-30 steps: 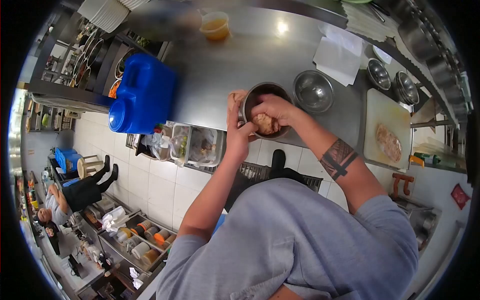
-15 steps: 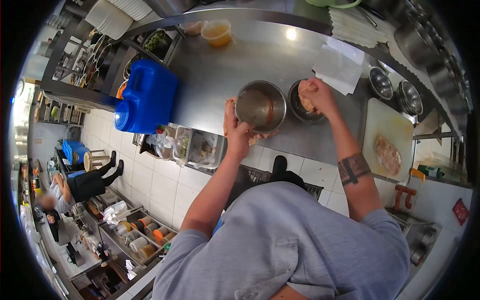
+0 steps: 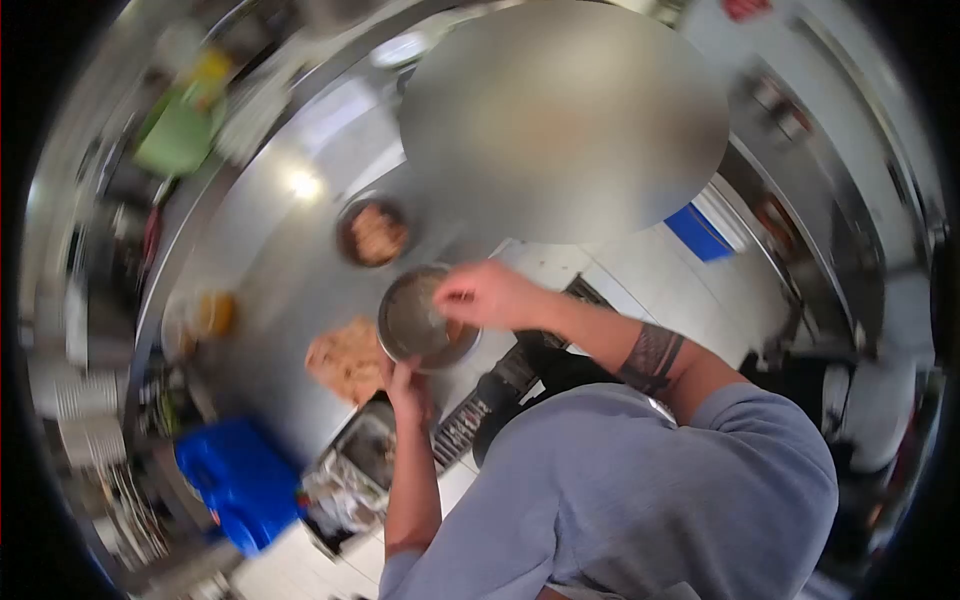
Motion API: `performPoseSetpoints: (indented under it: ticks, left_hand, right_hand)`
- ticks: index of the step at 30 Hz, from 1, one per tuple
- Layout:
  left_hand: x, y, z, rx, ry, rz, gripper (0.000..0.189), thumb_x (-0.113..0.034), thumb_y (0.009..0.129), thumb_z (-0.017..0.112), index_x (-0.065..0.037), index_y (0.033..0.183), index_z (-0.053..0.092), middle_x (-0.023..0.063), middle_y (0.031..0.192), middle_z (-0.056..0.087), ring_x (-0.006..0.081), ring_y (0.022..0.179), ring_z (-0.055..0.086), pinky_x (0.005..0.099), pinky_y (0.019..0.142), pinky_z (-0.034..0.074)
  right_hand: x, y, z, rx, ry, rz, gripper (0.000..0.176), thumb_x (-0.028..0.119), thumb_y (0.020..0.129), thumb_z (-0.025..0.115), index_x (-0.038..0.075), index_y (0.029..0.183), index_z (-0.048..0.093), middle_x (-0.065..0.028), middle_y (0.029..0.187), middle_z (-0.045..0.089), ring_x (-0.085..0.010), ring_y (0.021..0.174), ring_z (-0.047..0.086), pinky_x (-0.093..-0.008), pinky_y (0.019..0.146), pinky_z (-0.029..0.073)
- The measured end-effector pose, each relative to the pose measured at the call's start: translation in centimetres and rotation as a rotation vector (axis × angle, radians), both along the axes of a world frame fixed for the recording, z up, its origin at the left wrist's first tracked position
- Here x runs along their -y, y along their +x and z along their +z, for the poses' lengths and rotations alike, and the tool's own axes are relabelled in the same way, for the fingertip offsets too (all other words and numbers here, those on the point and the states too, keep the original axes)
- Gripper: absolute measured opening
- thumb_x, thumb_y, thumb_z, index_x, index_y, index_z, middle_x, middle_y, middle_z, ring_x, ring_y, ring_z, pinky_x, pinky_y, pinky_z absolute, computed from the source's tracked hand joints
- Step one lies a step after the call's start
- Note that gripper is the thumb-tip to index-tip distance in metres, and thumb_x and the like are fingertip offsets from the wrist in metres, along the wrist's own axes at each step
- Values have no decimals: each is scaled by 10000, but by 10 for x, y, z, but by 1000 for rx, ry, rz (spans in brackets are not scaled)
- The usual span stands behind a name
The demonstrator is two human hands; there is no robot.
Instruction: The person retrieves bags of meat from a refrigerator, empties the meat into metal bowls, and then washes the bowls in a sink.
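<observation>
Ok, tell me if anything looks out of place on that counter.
A flat piece of meat, apparently raw, lies directly on the counter beside the pot. That looks odd, since similar-looking meat sits in a bowl. The upper view is blurred, so I can't judge there.

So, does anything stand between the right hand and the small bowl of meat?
Nothing visible blocks the way from above. The right hand is over the steel pot, so only its rim and some counter lie before the small bowl. Blur hides whether the fingertips dip below that rim.
</observation>
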State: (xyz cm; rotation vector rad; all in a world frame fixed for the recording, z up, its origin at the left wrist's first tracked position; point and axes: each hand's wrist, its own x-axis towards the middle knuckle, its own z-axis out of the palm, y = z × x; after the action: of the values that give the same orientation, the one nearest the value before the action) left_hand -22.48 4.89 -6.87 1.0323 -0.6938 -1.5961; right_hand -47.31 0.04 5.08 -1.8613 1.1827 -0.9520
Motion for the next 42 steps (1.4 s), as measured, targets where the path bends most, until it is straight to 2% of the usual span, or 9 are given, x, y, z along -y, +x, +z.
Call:
performPoseSetpoints:
  ticks: [3,8,11,13,18,22,30,34,42]
  left_hand:
    - [-12,-79,25,-46,134,-297,721,-147,811,640,-101,1502,440,75,1396,555,256,1264,557,434,1019,502]
    - [-34,-225,31,40,142,-749,760,-147,811,621,-131,1533,387,99,1410,511,288,1275,545,520,943,559]
    - [-44,-317,18,53,108,-948,757,-111,829,583,-120,1549,349,122,1418,493,301,1279,544,564,939,567]
    - [-62,-390,25,138,142,-1046,749,-87,830,560,-118,1548,350,126,1420,488,316,1269,550,584,923,578]
    - [-125,-574,37,153,223,-1189,587,-150,866,552,-142,1431,392,157,1402,455,377,1301,477,635,861,601]
    - [-172,-698,43,178,227,-1303,773,-122,852,563,-128,1567,271,176,1427,459,372,1285,519,566,822,628]
    - [-212,-890,29,141,239,-1407,693,-156,844,585,-116,1495,351,179,1413,442,409,1271,516,604,849,628]
    - [-212,-992,9,180,289,-1423,791,-138,867,564,-135,1593,248,162,1418,462,370,1274,526,569,808,634]
    - [-223,-1252,15,119,288,-1528,751,-159,854,582,-143,1556,318,156,1408,485,360,1250,551,553,810,637]
  right_hand:
    - [-66,-58,-13,-18,-11,-174,167,142,888,709,52,1026,737,-140,897,709,-312,812,696,-389,745,554]
    - [-176,-187,-33,4,63,-514,173,137,871,669,61,1020,716,-133,903,713,-324,833,686,-393,754,539]
    - [-243,-271,-45,117,135,-753,164,118,881,662,54,1021,718,-108,896,724,-242,781,691,-357,743,547]
    - [-288,-330,-47,399,312,-909,149,83,907,666,45,1036,732,-79,921,748,-172,802,710,-324,759,570]
    - [-393,-475,-53,867,193,-1065,138,26,902,658,-13,1031,686,-40,814,674,-109,705,638,-256,647,539]
    - [-468,-578,-28,845,117,-1279,127,13,912,647,-19,1032,675,-51,826,679,-120,692,639,-278,646,553]
    - [-533,-741,-10,991,8,-1489,111,9,923,639,-18,1028,660,-77,840,682,-147,692,656,-294,667,571]
    - [-543,-845,-18,931,-9,-1528,98,6,938,630,-16,1030,656,-80,838,676,-158,706,660,-304,670,575]
    - [-579,-1048,-18,955,-22,-1746,89,7,934,623,-8,1018,649,-76,834,677,-152,692,654,-294,663,560]
